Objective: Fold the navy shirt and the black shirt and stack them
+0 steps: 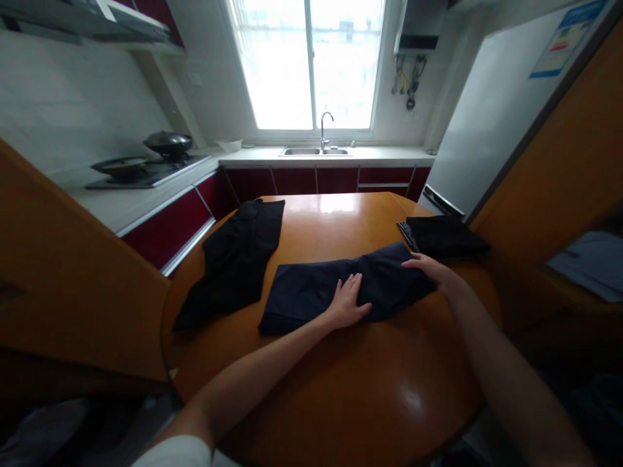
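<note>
Navy garment (311, 288): folded long, lying across the desk (341, 389) before me
Left hand (348, 301): my palm flat, fingers spread, pressing its middle
Right hand (433, 269): my fingers open, resting on its right end

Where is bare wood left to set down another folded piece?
The table is bare at its far middle, between the spread black garment and the folded black stack, and along the near edge below the navy garment. Crowded: the middle band under left hand and right hand.
</note>
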`<action>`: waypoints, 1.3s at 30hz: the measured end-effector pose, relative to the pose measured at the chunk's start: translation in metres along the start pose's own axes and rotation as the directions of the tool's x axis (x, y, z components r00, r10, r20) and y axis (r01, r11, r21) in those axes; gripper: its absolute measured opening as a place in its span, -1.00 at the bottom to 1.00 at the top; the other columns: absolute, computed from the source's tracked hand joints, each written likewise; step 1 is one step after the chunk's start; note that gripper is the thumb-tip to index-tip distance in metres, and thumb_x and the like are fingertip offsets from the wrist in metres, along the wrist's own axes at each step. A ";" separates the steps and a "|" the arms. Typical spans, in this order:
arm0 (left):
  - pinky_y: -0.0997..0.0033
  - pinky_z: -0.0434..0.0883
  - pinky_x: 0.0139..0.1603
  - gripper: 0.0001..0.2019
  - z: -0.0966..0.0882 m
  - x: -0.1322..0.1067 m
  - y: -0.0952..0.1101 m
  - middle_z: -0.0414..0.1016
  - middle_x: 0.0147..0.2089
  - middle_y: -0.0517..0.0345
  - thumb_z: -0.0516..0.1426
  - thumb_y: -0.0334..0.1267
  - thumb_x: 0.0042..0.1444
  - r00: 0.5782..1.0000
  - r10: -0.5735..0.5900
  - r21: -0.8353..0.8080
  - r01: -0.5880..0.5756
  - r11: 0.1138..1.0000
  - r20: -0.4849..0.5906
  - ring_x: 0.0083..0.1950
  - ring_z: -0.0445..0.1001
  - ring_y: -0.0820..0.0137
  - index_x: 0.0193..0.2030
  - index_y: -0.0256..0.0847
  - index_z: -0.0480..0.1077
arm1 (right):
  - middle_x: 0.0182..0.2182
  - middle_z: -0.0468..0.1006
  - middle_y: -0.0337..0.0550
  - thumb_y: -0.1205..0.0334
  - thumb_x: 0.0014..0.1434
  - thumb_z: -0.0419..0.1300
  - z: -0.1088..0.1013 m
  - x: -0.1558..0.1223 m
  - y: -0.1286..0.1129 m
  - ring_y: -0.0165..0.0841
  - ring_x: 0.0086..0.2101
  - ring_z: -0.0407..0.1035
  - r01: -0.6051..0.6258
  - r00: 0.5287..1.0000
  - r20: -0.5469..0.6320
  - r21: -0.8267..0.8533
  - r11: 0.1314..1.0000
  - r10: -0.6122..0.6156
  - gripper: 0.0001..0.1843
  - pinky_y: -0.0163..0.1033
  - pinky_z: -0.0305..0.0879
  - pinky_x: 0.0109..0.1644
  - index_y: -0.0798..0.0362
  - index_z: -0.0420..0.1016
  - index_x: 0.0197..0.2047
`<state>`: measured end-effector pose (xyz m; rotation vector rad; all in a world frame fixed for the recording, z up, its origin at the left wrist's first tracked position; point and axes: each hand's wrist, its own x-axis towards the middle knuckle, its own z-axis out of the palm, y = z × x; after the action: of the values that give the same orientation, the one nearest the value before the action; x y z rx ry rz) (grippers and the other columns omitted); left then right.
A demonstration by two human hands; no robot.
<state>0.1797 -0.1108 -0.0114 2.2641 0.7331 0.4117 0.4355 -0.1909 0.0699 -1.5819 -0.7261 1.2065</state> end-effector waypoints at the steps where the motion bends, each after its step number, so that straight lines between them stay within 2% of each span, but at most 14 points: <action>1: -0.10 -0.23 0.53 -0.21 -0.003 0.004 0.001 0.07 0.49 -0.23 0.22 -0.17 0.13 0.997 -0.054 -0.145 0.046 0.988 -0.055 0.53 -0.02 0.05 0.47 -0.32 0.08 | -0.34 0.68 -0.10 0.33 -0.03 0.34 0.010 -0.002 -0.008 -0.26 -0.34 0.58 0.033 0.999 0.023 -0.007 0.999 -0.032 -0.66 -0.29 0.53 -0.27 0.05 0.55 -0.12; 4: 0.03 0.17 0.44 -0.41 -0.019 0.011 0.007 0.32 0.36 -0.16 0.16 -0.12 0.22 0.959 -0.195 -0.597 0.034 0.802 -0.207 0.39 0.27 0.10 0.36 -0.24 0.27 | -0.34 0.66 -0.12 0.36 -0.06 0.31 0.056 -0.004 -0.026 -0.32 -0.38 0.54 0.142 0.987 0.090 -0.050 0.989 -0.137 -0.62 -0.36 0.45 -0.37 0.09 0.55 -0.10; 6: 0.12 0.43 0.22 -0.45 -0.036 0.009 0.008 0.39 0.30 -0.12 0.12 -0.01 0.28 0.939 -0.273 -0.792 0.002 0.611 -0.208 0.25 0.42 0.14 0.34 -0.17 0.28 | -0.36 0.63 -0.16 0.37 -0.07 0.29 0.096 -0.001 -0.028 -0.36 -0.44 0.48 0.223 0.973 0.095 -0.142 0.964 -0.211 -0.59 -0.38 0.36 -0.45 0.12 0.53 -0.07; 8: 0.20 0.54 0.01 -0.42 -0.051 0.002 0.004 0.40 0.28 -0.09 0.06 0.05 0.32 0.927 -0.332 -0.865 0.017 0.501 -0.173 0.11 0.52 0.19 0.41 -0.10 0.18 | -0.38 0.61 -0.18 0.38 -0.07 0.27 0.137 0.005 -0.019 -0.35 -0.44 0.46 0.322 0.946 0.117 -0.255 0.912 -0.301 -0.58 -0.37 0.32 -0.46 0.13 0.52 -0.06; 10: 0.26 0.54 -0.02 -0.35 -0.061 -0.007 -0.007 0.44 0.24 -0.05 0.07 -0.01 0.33 0.911 -0.356 -0.836 0.022 0.548 -0.209 0.05 0.55 0.25 0.49 -0.05 0.01 | -0.35 0.62 -0.16 0.39 -0.07 0.28 0.173 0.012 -0.001 -0.29 -0.36 0.47 0.441 0.897 0.140 -0.330 0.834 -0.419 -0.63 -0.32 0.35 -0.37 0.09 0.54 -0.11; 14: 0.22 0.41 0.26 -0.28 -0.063 -0.023 -0.036 0.46 0.24 0.06 0.07 -0.26 0.31 0.869 -0.309 -0.582 0.031 0.813 -0.385 0.24 0.45 0.28 0.54 0.01 -0.13 | -0.30 0.62 -0.10 0.40 -0.06 0.29 0.213 0.024 0.043 -0.23 -0.31 0.48 0.544 0.839 0.252 -0.408 0.733 -0.482 -0.51 -0.24 0.37 -0.29 0.03 0.50 0.00; 18: 0.20 0.28 0.39 -0.43 -0.056 -0.025 -0.047 0.36 0.35 0.13 -0.02 -0.31 0.35 0.865 -0.224 -0.374 0.046 0.926 -0.449 0.38 0.30 0.30 0.48 0.00 0.08 | -0.34 0.61 -0.19 0.39 -0.03 0.25 0.211 0.027 0.062 -0.33 -0.37 0.47 0.565 0.803 0.412 -0.297 0.769 -0.431 -0.51 -0.29 0.36 -0.33 0.05 0.44 0.03; 23: 0.18 0.27 0.41 -0.55 -0.051 -0.017 -0.050 0.45 0.28 0.00 0.05 -0.34 0.27 0.912 -0.145 -0.346 0.004 0.938 -0.383 0.31 0.39 0.24 0.29 -0.25 0.39 | -0.37 0.62 -0.17 0.25 0.05 0.16 0.170 0.027 0.040 -0.39 -0.50 0.43 0.360 0.828 0.507 -0.156 0.920 -0.238 -0.61 -0.32 0.32 -0.45 0.09 0.52 -0.03; 26: 0.14 0.26 0.42 -0.46 -0.050 -0.017 -0.047 0.42 0.30 -0.05 0.14 -0.40 0.17 0.915 -0.146 -0.329 0.016 0.944 -0.376 0.31 0.39 0.19 0.32 -0.29 0.36 | -0.36 0.63 -0.09 0.17 0.09 0.13 0.139 0.035 0.025 -0.35 -0.44 0.45 0.468 0.875 0.210 -0.136 0.873 -0.436 -0.62 -0.27 0.35 -0.37 0.11 0.58 -0.07; 29: 0.12 0.30 0.39 -0.42 -0.056 -0.022 -0.029 0.44 0.28 -0.05 0.18 -0.43 0.14 0.909 -0.174 -0.390 0.013 0.921 -0.379 0.27 0.44 0.17 0.34 -0.32 0.34 | -0.15 0.65 0.04 0.06 0.14 0.13 0.121 0.050 0.020 -0.22 -0.14 0.52 0.587 0.780 -0.126 -0.194 0.786 -0.613 -0.58 -0.18 0.41 -0.08 0.10 0.60 -0.05; 31: 0.13 0.32 0.38 -0.42 -0.066 -0.025 -0.014 0.45 0.27 -0.03 0.21 -0.42 0.13 0.899 -0.202 -0.456 0.003 0.890 -0.390 0.27 0.44 0.17 0.33 -0.31 0.35 | 0.03 0.61 0.08 -0.02 0.18 0.10 0.119 0.062 0.021 -0.17 0.03 0.47 0.583 0.773 -0.157 -0.208 0.786 -0.615 -0.52 -0.14 0.37 0.05 0.08 0.59 0.02; 34: 0.16 0.37 0.35 -0.41 -0.091 -0.034 -0.002 0.47 0.26 0.01 0.25 -0.39 0.11 0.878 -0.270 -0.547 0.011 0.837 -0.395 0.26 0.45 0.16 0.32 -0.25 0.37 | 0.08 0.59 0.07 -0.09 0.23 0.03 0.129 0.080 0.025 -0.16 0.07 0.45 0.542 0.827 -0.067 -0.169 0.823 -0.558 -0.47 -0.12 0.36 0.09 0.08 0.59 0.02; 36: 0.15 0.42 0.31 -0.38 -0.111 -0.043 -0.007 0.49 0.24 0.03 0.28 -0.37 0.10 0.867 -0.332 -0.601 0.047 0.798 -0.373 0.23 0.48 0.15 0.34 -0.21 0.36 | 0.01 0.63 0.06 -0.10 0.21 0.05 0.141 0.091 0.025 -0.17 0.02 0.48 0.547 0.832 -0.007 -0.154 0.823 -0.554 -0.49 -0.12 0.36 0.08 0.08 0.61 -0.04; 39: 0.14 0.46 0.26 -0.33 -0.138 -0.063 -0.035 0.51 0.22 0.04 0.31 -0.34 0.08 0.856 -0.419 -0.673 0.121 0.730 -0.301 0.20 0.51 0.14 0.37 -0.17 0.32 | -0.11 0.67 -0.01 -0.08 0.17 0.11 0.161 0.105 0.024 -0.20 -0.06 0.51 0.583 0.810 0.054 -0.176 0.793 -0.584 -0.55 -0.15 0.38 0.05 0.07 0.63 -0.12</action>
<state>0.0505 -0.0549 0.0551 1.3917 0.9668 0.8912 0.3165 -0.0522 0.0055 -1.3465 -1.2486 0.6859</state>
